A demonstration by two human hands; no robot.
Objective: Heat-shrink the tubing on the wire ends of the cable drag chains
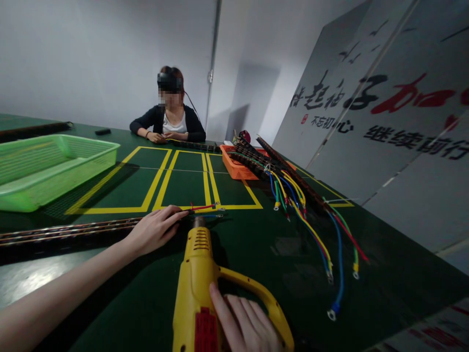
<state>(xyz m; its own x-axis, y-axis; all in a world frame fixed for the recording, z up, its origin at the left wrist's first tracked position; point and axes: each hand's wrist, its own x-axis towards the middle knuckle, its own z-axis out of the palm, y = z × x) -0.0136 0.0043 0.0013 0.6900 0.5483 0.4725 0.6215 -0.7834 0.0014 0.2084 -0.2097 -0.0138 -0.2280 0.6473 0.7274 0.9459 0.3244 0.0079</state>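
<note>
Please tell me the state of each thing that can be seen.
Heat gun: held; on or off, cannot tell.
Right hand: holding the heat gun.
Near wires: bundled, ends apart.
Left hand: resting on the near wires.
Green basket: upright, open-topped.
Orange basket: upright, wire bundles across it.
Wire bundles: colored ends fanned loose.
Headset: worn by the seated person.

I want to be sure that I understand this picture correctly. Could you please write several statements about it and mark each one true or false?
1. The right hand holds a yellow heat gun. True.
2. Dark cable bundles lie in the orange basket. True.
3. The left hand touches the orange basket. False: it is at the wire end of a long bundle.
4. The green basket stands at the picture's right edge. False: it is at the left edge.
5. The person across the table wears a black headset. True.
</note>
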